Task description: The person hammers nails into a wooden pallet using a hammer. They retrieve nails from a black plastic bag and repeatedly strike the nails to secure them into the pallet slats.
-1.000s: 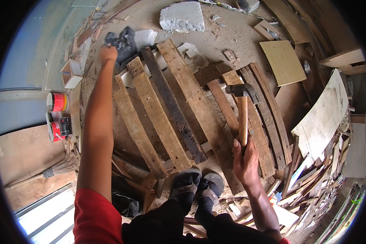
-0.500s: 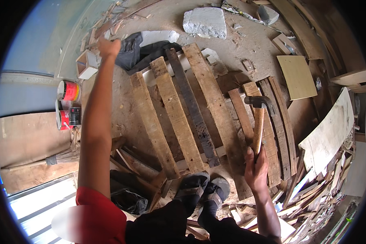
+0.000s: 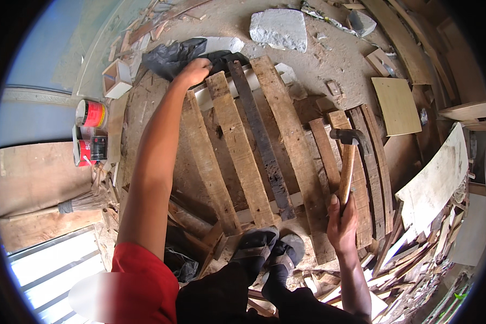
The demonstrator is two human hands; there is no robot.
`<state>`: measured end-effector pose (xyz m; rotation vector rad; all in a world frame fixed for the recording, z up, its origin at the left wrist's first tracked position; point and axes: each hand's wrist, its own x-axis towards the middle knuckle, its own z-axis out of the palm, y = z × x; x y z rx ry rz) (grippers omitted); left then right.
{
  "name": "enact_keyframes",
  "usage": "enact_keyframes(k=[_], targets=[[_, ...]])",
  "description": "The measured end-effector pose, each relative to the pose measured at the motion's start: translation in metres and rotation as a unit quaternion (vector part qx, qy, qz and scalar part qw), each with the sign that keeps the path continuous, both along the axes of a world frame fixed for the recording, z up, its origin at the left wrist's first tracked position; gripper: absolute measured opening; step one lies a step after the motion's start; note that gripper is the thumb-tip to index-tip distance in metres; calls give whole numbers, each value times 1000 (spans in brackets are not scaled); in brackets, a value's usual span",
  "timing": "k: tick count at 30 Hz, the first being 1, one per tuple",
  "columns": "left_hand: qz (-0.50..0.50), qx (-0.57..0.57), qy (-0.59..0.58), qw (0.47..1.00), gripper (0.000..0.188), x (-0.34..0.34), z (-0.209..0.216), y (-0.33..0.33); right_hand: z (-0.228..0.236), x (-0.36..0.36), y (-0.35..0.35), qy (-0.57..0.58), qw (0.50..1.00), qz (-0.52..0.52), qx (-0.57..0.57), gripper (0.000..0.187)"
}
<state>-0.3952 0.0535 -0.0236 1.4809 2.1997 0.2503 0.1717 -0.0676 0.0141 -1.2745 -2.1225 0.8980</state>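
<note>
Two hands in use: we note both at work over one wooden pallet [image 3: 243,156] lying flat on the dirt floor [image 3: 329,59].
Left hand [image 3: 195,70]: arm stretched out, fingers curled over the far end of the pallet's left slat; it is closed on the wood beside a crumpled black sheet [image 3: 173,56].
Right hand [image 3: 342,221]: fist wrapped round the lower end of a hammer [image 3: 348,162] with a wooden handle.
Hammer position: head held over the shorter slats at the pallet's right side; we cannot tell whether it touches them.
Feet: two dark shoes [image 3: 267,248] stand on the pallet's near edge.
Surroundings: red tins [image 3: 90,132] at left, a pale stone block [image 3: 278,28] beyond the pallet, offcut boards [image 3: 416,254] heaped at right.
</note>
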Motion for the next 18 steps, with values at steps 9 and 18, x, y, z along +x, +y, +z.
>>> enact_keyframes(k=[9, 18], targets=[[194, 249, 105, 943, 30, 39, 17, 4, 31, -45, 41, 58, 995, 82, -13, 22], [196, 232, 284, 910, 47, -10, 63, -15, 36, -129, 107, 102, 989, 104, 18, 23]])
